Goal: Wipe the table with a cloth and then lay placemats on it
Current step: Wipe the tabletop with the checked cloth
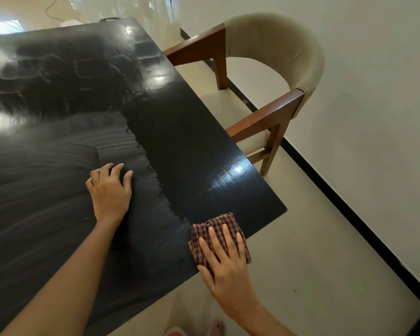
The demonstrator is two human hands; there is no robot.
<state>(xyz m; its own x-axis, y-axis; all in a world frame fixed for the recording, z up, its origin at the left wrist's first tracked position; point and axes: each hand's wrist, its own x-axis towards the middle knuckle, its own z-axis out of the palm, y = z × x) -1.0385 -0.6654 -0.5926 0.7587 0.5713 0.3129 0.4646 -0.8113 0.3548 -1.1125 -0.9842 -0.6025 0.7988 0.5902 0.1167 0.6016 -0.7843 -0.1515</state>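
Cloth (218,235) under right hand (224,267) at table's (192,146) near edge, chair (272,76) beyond table's right side.

The table (58,141) runs off the left edge; right hand (222,260) hides part of the cloth (218,224).

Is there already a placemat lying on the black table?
No. The table carries only wipe streaks, the left hand resting on it, and the checked cloth pressed under the right hand at its near edge.
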